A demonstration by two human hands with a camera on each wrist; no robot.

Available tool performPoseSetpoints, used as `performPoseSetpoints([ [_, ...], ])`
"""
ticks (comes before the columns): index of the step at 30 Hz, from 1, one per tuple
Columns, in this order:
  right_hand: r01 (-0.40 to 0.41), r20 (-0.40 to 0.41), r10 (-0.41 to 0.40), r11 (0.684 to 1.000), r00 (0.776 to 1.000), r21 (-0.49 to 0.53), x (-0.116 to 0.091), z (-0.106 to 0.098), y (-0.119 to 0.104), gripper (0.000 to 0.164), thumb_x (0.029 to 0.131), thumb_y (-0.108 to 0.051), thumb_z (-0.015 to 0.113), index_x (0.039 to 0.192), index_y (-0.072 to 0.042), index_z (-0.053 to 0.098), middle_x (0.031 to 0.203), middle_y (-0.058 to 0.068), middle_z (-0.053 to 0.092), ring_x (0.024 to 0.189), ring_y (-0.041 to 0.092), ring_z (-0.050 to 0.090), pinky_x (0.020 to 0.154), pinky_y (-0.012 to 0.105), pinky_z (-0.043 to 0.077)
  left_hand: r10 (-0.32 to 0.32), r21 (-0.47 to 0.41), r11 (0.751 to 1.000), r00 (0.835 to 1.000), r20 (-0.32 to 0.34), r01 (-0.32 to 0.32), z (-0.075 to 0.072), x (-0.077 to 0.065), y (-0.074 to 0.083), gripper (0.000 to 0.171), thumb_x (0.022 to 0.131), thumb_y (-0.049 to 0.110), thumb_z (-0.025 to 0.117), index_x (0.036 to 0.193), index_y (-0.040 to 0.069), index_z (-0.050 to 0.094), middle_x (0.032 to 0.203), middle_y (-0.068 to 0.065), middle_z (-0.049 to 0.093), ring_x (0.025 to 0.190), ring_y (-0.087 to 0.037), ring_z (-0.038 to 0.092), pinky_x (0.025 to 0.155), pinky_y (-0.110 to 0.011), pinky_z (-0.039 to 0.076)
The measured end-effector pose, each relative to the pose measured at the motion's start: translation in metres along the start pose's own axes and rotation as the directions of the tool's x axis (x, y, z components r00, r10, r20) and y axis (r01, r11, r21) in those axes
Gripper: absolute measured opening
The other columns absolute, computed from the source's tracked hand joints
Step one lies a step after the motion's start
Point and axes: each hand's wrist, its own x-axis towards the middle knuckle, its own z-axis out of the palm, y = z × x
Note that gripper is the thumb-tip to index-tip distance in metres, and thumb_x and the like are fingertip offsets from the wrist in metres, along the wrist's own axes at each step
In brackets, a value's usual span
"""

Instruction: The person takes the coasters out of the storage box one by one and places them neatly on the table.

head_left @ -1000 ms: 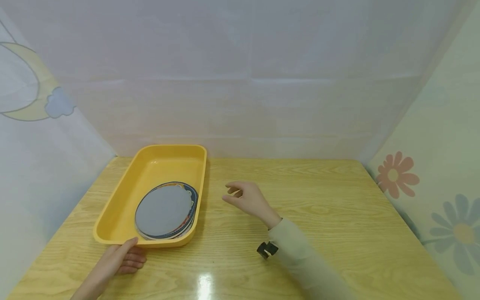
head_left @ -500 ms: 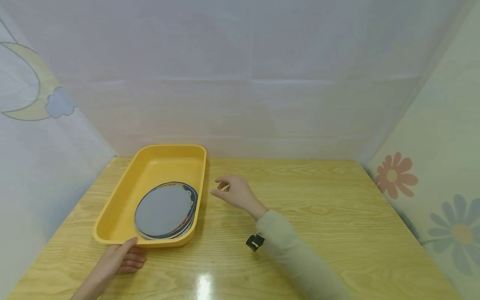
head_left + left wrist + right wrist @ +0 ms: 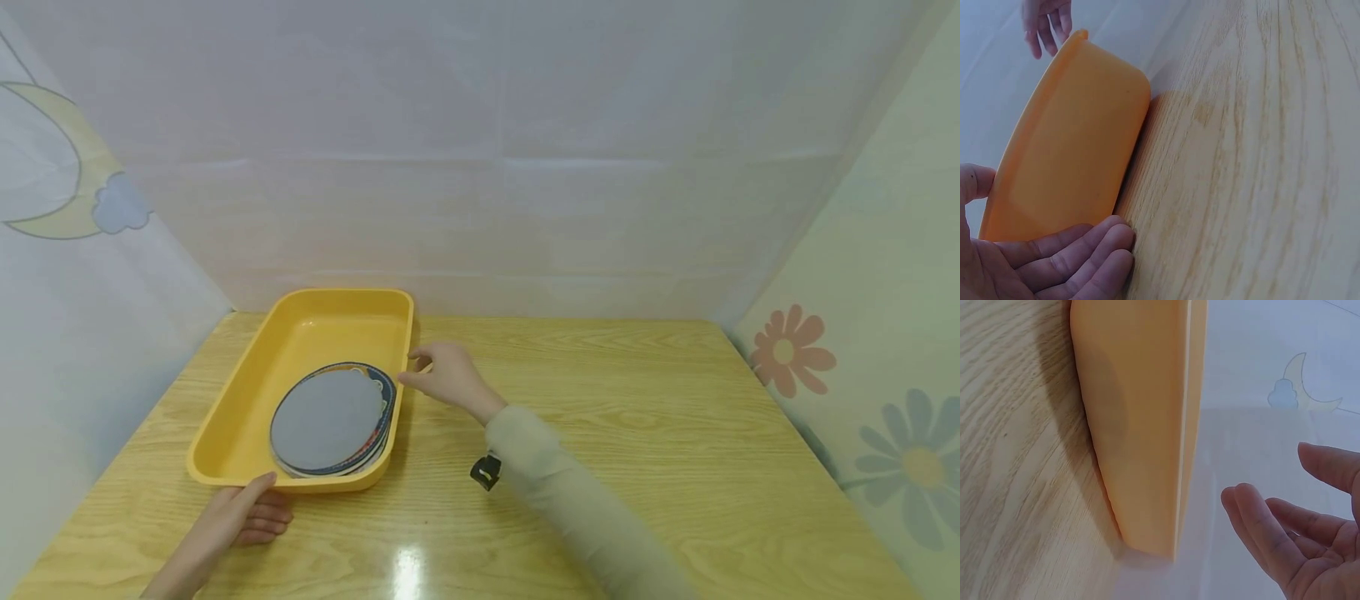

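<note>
Evidently, the left grip [image 3: 243,515] pinches the yellow tray [image 3: 322,340] by its near rim on the counter [image 3: 622,400]; the right grip [image 3: 448,377], empty, stands parted beside it. Uneven lifting could slide the stacked discs [image 3: 327,421].

Yellow tray [image 3: 330,329] looks like smooth moulded plastic with a slight sheen, bit of a highlight inside. Top grey disc [image 3: 326,421] seems flat and matt, can't tell what it's made of. Table [image 3: 615,383] is wood-grained and glossy, pretty bright glare. Backdrop [image 3: 480,208] looks like creased matt cloth, sleeve [image 3: 581,504] is soft matt fabric.
</note>
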Motion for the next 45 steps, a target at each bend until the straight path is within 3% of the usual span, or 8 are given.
performPoseSetpoints([
  [10,-0.033,0.078,0.04,0.995,0.996,-0.09,0.018,0.008,-0.013,0.04,0.084,-0.031,0.065,0.114,-0.004,0.063,0.095,0.006,0.066,0.083,0.016,0.059,0.071,0.025,0.048,0.006,-0.004,1.0,1.0,0.006,-0.006,0.001,-0.001,0.0,0.063,0.098,0.04,0.034,0.103,-0.019,0.056,0.082,-0.014,0.067,0.073,-0.022,0.065,0.066,-0.034,0.055],
  [14,-0.05,0.12,0.06,0.996,0.991,-0.078,0.025,0.01,-0.02,0.042,0.084,-0.031,0.066,0.116,-0.004,0.062,0.099,0.007,0.066,0.074,0.011,0.06,0.067,0.022,0.048,0.017,-0.001,1.0,1.0,0.016,-0.017,0.0,-0.001,0.0,0.064,0.098,0.041,0.034,0.104,-0.019,0.056,0.083,-0.014,0.067,0.074,-0.023,0.065,0.067,-0.034,0.055],
  [19,-0.118,0.167,0.115,0.993,0.979,0.01,0.034,0.016,-0.025,0.046,0.084,-0.029,0.066,0.119,-0.001,0.059,0.105,0.01,0.064,0.062,0.012,0.062,0.059,0.019,0.049,0.029,0.015,0.999,0.998,0.047,-0.029,-0.001,0.0,0.0,0.065,0.098,0.042,0.032,0.105,-0.019,0.055,0.085,-0.014,0.066,0.077,-0.023,0.065,0.069,-0.035,0.054],
  [30,-0.239,0.211,0.199,0.954,0.957,0.183,0.046,0.033,-0.031,0.041,0.083,-0.026,0.068,0.113,0.0,0.063,0.112,0.012,0.062,0.066,0.019,0.066,0.061,0.026,0.054,0.023,-0.014,1.0,0.999,0.027,-0.022,-0.001,0.0,-0.001,0.063,0.098,0.04,0.034,0.103,-0.019,0.056,0.083,-0.014,0.067,0.074,-0.022,0.065,0.067,-0.034,0.055],
  [33,-0.262,0.213,0.222,0.948,0.952,0.183,0.048,0.036,-0.03,0.034,0.082,-0.026,0.069,0.104,0.0,0.067,0.1,0.013,0.066,0.064,0.021,0.066,0.06,0.028,0.054,0.014,-0.019,1.0,1.0,0.015,-0.014,-0.001,0.0,-0.003,0.063,0.098,0.04,0.034,0.103,-0.018,0.057,0.082,-0.014,0.067,0.074,-0.023,0.065,0.067,-0.034,0.055],
  [36,-0.275,0.225,0.233,0.945,0.946,0.179,0.051,0.04,-0.029,0.027,0.083,-0.025,0.068,0.081,0.001,0.07,0.075,0.015,0.067,0.063,0.027,0.065,0.057,0.029,0.053,0.005,-0.015,1.0,1.0,0.015,-0.005,-0.001,0.0,-0.003,0.064,0.098,0.041,0.033,0.103,-0.018,0.057,0.083,-0.014,0.067,0.075,-0.023,0.065,0.067,-0.034,0.055],
  [40,-0.306,0.225,0.264,0.935,0.938,0.178,0.055,0.045,-0.027,0.044,0.082,-0.024,0.069,0.047,-0.005,0.052,0.045,0.01,0.051,0.063,0.032,0.065,0.052,0.029,0.052,0.001,-0.014,1.0,1.0,0.026,-0.001,-0.002,0.0,-0.003,0.064,0.098,0.042,0.033,0.103,-0.018,0.057,0.083,-0.013,0.066,0.075,-0.023,0.065,0.068,-0.035,0.054],
  [45,-0.354,0.195,0.322,0.921,0.926,0.162,0.058,0.051,-0.025,0.052,0.081,-0.025,0.07,0.043,-0.012,0.037,0.038,0.0,0.038,0.063,0.03,0.065,0.052,0.027,0.051,0.004,-0.015,1.0,1.0,0.028,-0.003,-0.001,0.001,-0.002,0.065,0.098,0.042,0.034,0.104,-0.018,0.057,0.084,-0.013,0.066,0.076,-0.023,0.065,0.068,-0.035,0.054],
])
